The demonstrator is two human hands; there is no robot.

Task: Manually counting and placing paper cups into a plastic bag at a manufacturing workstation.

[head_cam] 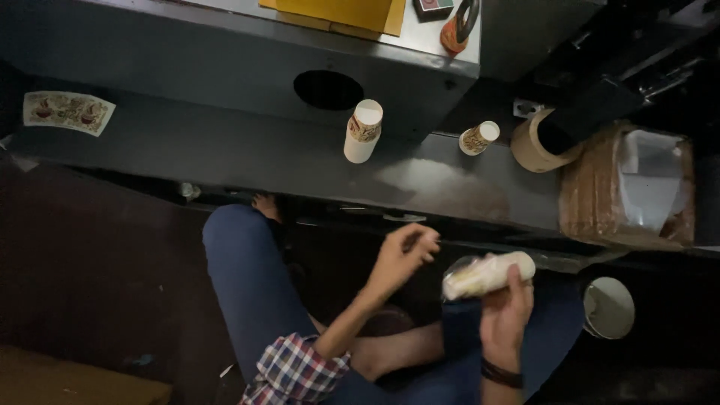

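Paper cups [487, 274] stacked, plastic-sleeved roll, right hand [504, 311] gripping, left hand [403, 253] seemingly loosely curled, empty

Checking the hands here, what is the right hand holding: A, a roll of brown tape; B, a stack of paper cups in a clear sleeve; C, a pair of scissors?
B: the right hand wraps around a clear-sleeved stack of pale paper cups, lying sideways, while the tape roll sits on the ledge.

Two paper cups [363, 131] [478, 138] stand on the dark ledge [225, 150], a tape roll [534, 142] beside them (leaning against a cardboard box [600, 195]); scissors [459, 26] lie above.
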